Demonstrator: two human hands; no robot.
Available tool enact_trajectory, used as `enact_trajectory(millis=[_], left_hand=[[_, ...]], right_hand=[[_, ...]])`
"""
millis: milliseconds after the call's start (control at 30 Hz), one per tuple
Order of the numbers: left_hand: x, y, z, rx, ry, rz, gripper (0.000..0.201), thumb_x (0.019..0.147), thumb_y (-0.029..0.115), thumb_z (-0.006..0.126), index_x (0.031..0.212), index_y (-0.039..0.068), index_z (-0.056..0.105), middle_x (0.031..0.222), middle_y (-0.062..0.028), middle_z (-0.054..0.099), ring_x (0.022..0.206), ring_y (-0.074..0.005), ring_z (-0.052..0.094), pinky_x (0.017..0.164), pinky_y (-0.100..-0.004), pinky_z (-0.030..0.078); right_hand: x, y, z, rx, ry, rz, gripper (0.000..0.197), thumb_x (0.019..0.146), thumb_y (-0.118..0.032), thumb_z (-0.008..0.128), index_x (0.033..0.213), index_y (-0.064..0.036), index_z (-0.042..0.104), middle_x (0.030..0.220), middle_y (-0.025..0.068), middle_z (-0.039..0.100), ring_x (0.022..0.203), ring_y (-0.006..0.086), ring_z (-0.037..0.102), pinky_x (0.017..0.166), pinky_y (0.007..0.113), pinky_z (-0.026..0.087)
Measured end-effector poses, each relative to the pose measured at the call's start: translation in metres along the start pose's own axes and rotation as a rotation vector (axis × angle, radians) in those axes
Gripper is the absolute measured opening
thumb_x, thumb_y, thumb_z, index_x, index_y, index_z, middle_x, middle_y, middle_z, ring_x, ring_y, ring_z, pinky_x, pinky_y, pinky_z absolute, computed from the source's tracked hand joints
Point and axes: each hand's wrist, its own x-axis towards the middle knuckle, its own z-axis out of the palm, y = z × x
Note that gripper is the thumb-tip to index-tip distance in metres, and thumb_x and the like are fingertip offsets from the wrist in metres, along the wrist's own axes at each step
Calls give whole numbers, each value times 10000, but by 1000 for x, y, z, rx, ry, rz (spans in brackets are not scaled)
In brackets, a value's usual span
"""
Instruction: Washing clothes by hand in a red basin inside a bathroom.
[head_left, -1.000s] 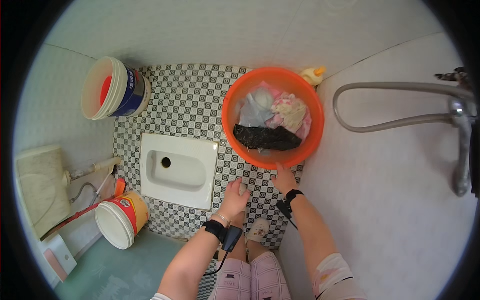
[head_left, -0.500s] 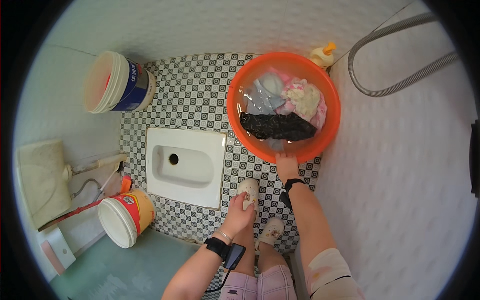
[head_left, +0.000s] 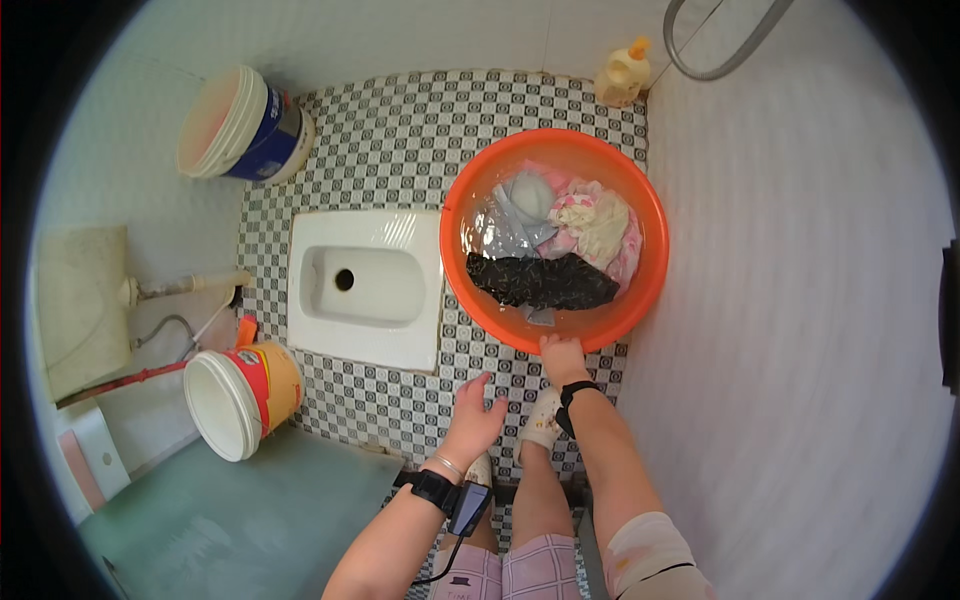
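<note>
An orange-red basin (head_left: 657, 235) stands on the tiled floor with wet clothes in water. My right hand (head_left: 563, 360) grips the near rim, fingers hooked over its edge. A black patterned garment (head_left: 545, 281) lies across the front of the basin. Behind it are a grey-blue garment (head_left: 505, 232) on the left and a pink-and-cream cloth bundle (head_left: 597, 225) on the right. My left hand (head_left: 474, 418) hovers above the floor, short of the basin, its fingers apart and holding nothing.
A squat toilet (head_left: 425, 340) is set in the floor left of the basin. A blue-and-white bucket (head_left: 270, 135) and a red-and-yellow bucket (head_left: 265, 385) stand farther left. A pump bottle (head_left: 622, 80) sits in the far right corner, below a metal hose (head_left: 725, 65).
The basin has slid toward me with my right hand on its rim, leaving a gap to the pump bottle. My left hand's fingers have spread. My feet have stepped back, and the view has shifted.
</note>
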Motion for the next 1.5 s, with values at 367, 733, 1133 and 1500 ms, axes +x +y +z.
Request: enact_trajectory(millis=[367,733,1133,1500], left_hand=[[-106,-117,54,-50,-21,-24,586,847,215,602,1329,-52,401,1315,-301,410,1242,-432,394,1069,-424,329],[-150,-208,116,145,-46,8,609,826,162,594,1366,-15,373,1393,-335,325,1302,-463,335,1083,-448,324],[-86,-230,149,910,-634,-45,723,813,306,571,1475,331,281,1582,-94,126,1427,-428,128,1061,-683,117],[7,-231,95,642,-40,112,717,785,341,655,1400,111,366,1335,-246,434,1190,-431,482,987,-528,410]], right_hand=[[-127,-128,118,59,21,-71,145,870,-119,535,1014,-98,538,914,82,602,855,260,638,756,400,464],[-240,-194,199,349,-64,-169,432,885,-360,572,1233,-116,498,993,126,597,875,330,619,784,454,474],[-190,-121,187,245,-380,109,617,887,-537,486,1426,-253,384,1393,124,460,1310,386,361,1056,675,170],[-139,-73,155,611,190,396,777,675,-382,790,1344,-153,468,1323,171,490,1169,412,506,946,466,461]])
